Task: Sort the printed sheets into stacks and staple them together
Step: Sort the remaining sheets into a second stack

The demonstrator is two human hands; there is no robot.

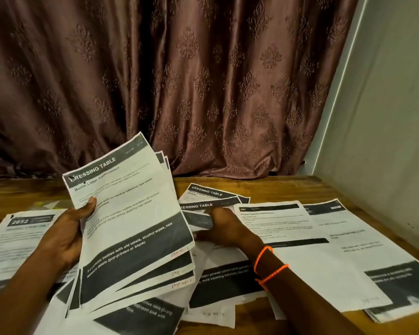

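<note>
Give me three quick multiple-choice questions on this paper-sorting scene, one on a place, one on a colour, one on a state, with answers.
1. Where is the "2652" sheet?
A. far left of the table
B. far right
C. on the curtain

2. What colour are the wrist bands?
A. blue
B. orange
C. white

3. What is the left hand doing?
A. lying flat
B. pointing
C. gripping a fanned bundle of sheets

A: it lies beside the left forearm.
B: bright orange loops circle the right wrist.
C: the thumb presses the "Dressing Table" bundle, raised off the table.

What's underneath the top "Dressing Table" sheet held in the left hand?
More printed sheets, fanned so their lower right corners and dark bands peek out. The top sheet in the left hand covers their text.
</note>
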